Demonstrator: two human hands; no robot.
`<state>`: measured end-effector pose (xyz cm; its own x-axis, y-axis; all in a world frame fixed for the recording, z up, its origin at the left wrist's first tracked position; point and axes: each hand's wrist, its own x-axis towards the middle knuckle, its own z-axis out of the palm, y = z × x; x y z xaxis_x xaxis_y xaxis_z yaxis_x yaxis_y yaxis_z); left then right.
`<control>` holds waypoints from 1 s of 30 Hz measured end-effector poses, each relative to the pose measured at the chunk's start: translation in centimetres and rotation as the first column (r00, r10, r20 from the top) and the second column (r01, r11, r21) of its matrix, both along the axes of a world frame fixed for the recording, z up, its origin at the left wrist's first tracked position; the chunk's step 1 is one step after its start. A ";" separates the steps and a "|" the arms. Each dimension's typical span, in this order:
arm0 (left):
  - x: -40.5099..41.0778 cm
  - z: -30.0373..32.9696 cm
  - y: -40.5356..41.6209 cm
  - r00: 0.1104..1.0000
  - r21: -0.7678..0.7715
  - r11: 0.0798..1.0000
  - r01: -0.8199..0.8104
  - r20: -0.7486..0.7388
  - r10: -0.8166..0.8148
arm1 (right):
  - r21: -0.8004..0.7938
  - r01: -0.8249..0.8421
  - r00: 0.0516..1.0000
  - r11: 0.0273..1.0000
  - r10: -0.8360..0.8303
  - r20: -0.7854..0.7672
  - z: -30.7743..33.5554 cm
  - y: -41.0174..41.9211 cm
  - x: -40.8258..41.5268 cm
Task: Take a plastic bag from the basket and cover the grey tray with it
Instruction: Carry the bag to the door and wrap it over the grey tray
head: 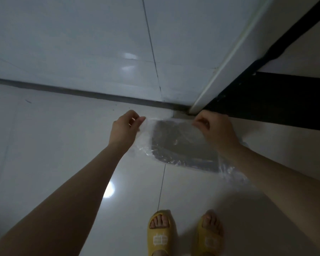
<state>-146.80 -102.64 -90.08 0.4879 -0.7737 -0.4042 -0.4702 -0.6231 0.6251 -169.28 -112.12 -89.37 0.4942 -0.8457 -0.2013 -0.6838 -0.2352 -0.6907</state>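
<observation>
Head view: left hand (125, 129) and right hand (213, 129), each grip pinching a top corner of the clear plastic bag (166, 145) stretched above the grey tray (183, 154) on the floor, thin film likely slipping or draping crooked, leaving one edge uncovered.

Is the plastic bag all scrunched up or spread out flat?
Spread out. The plastic bag is stretched between the left hand and right hand, with the grey tray showing through it.
</observation>
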 end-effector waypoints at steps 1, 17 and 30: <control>0.0 -0.6 -0.7 1.000 -0.006 1.000 -0.012 -0.005 0.012 | -0.015 0.026 1.000 1.000 -0.026 -0.007 -0.5 -0.7 0.1; -1.8 -8.4 -2.3 0.991 0.000 0.996 -0.094 -0.093 0.094 | 0.050 0.249 0.943 0.967 -0.231 -0.239 -5.7 -3.3 -0.9; -5.4 1.0 -4.0 0.782 -0.285 0.728 0.623 0.246 -0.573 | 0.186 0.369 0.928 0.911 -0.350 -0.129 2.4 -0.5 -6.0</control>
